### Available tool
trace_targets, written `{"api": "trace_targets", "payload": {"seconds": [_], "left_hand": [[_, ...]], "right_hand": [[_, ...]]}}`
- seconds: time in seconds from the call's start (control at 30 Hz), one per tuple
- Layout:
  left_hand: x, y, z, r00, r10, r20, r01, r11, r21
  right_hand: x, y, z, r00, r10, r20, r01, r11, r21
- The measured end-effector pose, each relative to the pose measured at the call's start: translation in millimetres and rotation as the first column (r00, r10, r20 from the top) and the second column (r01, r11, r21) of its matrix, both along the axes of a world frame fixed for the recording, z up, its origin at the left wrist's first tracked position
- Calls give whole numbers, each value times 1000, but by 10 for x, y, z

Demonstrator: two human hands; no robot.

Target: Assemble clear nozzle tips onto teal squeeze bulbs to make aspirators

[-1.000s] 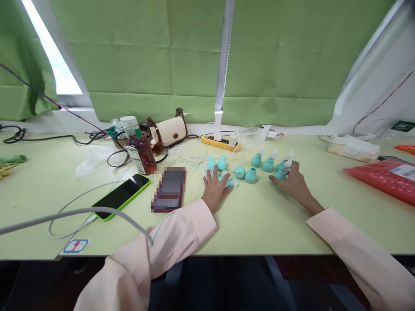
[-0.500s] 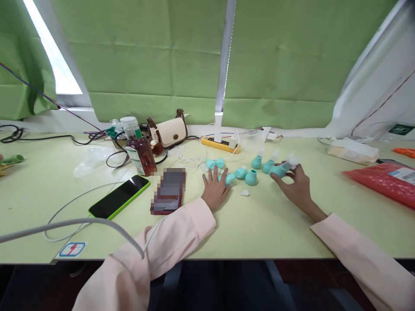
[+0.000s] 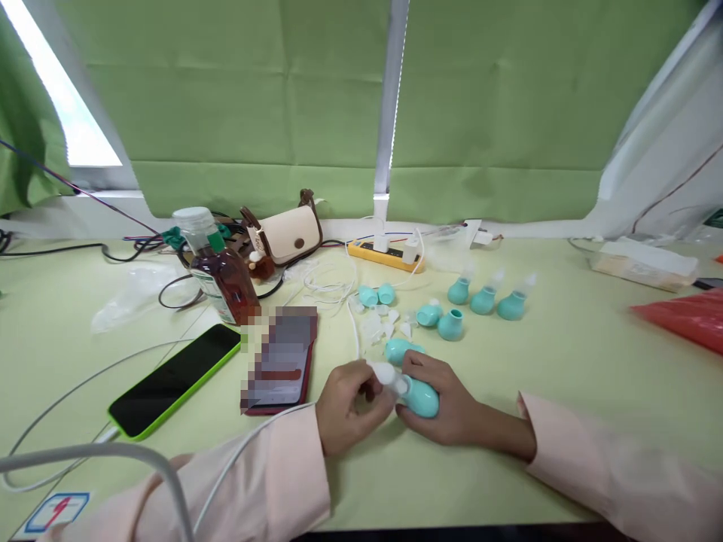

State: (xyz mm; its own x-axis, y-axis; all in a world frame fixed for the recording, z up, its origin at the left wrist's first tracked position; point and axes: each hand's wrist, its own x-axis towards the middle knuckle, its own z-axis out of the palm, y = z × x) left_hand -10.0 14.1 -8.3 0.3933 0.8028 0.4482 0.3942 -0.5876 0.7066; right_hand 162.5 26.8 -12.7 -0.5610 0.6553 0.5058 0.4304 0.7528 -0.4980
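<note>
In front of me my right hand (image 3: 443,399) is wrapped around a teal rubber squeeze bulb (image 3: 422,399), part of a bulb syringe tilted up to the left. My left hand (image 3: 353,403) closes its thumb and fingers at the white nozzle (image 3: 384,373) on the bulb's neck. Just behind lies another teal bulb (image 3: 402,351) on its side. A bare bulb (image 3: 450,325) stands upright with its mouth open. Small translucent white pieces (image 3: 389,325) are scattered left of it. To the right, three bulbs with nozzles (image 3: 511,305) stand in a row.
A red-cased phone (image 3: 282,361) and a green-cased phone (image 3: 175,380) lie to the left. Behind them are a bottle (image 3: 223,275), a cream bag (image 3: 291,233) and a yellow power strip (image 3: 384,256). A white cable crosses my left sleeve. A red package (image 3: 683,320) sits at right.
My right hand has let go of the rightmost bulb, which now stands in the row, and come to the middle with another bulb. My left hand went from spread on the table to the nozzle.
</note>
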Motion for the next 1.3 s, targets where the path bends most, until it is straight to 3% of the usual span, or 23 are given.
{"api": "trace_targets", "payload": {"seconds": [0.1, 0.2, 0.27, 0.4, 0.47, 0.6, 0.7, 0.83, 1.0, 1.3], "left_hand": [[37, -29, -5, 999, -34, 37, 41, 975, -217], [72, -65, -17, 992, 42, 121, 12, 910, -414], [75, -101, -25, 979, 60, 197, 46, 868, -494], [50, -170, -7, 964, 13, 264, 122, 863, -491], [43, -188, 17, 959, 4, 284, 138, 867, -479], [63, -188, 65, 940, 72, 334, 118, 849, -516], [88, -190, 73, 943, 140, 302, 33, 863, -504], [103, -216, 38, 955, 160, 249, -7, 854, -521], [104, -210, 27, 958, 221, 181, -89, 833, -545], [125, -140, 27, 803, 443, 398, -54, 719, -693]], "right_hand": [[-7, -17, -7, 994, -24, 107, 14, 996, 89], [-9, -44, -9, 982, -89, 167, 69, 990, 121], [3, -63, -1, 983, -63, 174, 47, 994, 97], [61, -113, 48, 982, 144, 122, -146, 989, 9], [80, -138, 64, 983, 167, 79, -169, 986, 13], [59, -155, 17, 989, -57, 133, 47, 995, 83], [30, -131, -47, 966, -200, 166, 160, 961, 227], [17, -88, -70, 933, -290, 216, 173, 883, 437], [12, -66, -47, 894, -358, 270, 153, 810, 567], [-13, -81, -22, 891, -356, 280, 177, 842, 509]]}}
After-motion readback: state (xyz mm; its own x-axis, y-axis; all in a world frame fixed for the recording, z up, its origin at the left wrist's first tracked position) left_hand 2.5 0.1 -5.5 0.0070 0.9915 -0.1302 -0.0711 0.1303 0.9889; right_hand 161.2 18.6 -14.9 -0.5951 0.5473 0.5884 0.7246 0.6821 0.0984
